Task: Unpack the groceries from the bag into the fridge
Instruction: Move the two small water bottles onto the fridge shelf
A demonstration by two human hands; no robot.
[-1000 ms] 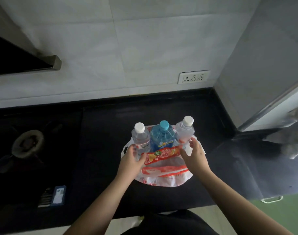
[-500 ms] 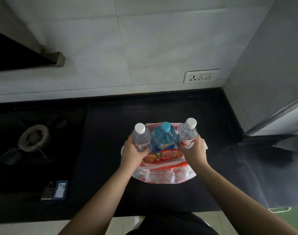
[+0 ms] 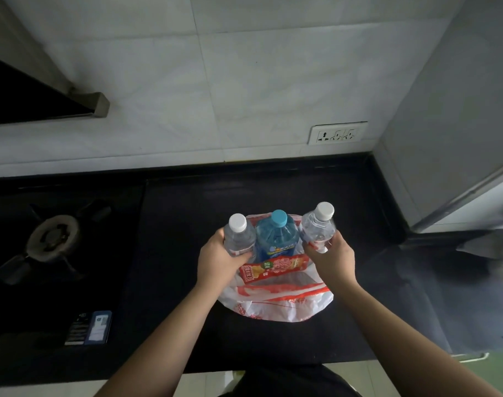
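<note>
A white and red plastic bag (image 3: pixel 276 303) lies on the black counter (image 3: pixel 187 213). In it stands a blue bottle (image 3: pixel 276 239) with a blue cap, and a red snack packet (image 3: pixel 273 267) leans in front of it. My left hand (image 3: pixel 218 260) grips a clear water bottle (image 3: pixel 238 234) with a white cap, left of the blue one. My right hand (image 3: pixel 331 257) grips a second clear water bottle (image 3: pixel 319 226), tilted to the right and raised a little. The grey fridge (image 3: pixel 456 116) stands at the right.
A gas burner (image 3: pixel 51 234) sits on the hob at the left, with a sticker label (image 3: pixel 91 328) near the front edge. A wall socket (image 3: pixel 337 133) is behind the bag. A chimney hood (image 3: pixel 44 90) hangs at the upper left. Cloth (image 3: pixel 499 253) hangs by the fridge.
Both hands went from the bag's edge to the two clear bottles and closed on them. The right bottle has now lifted and tilted to the right.
</note>
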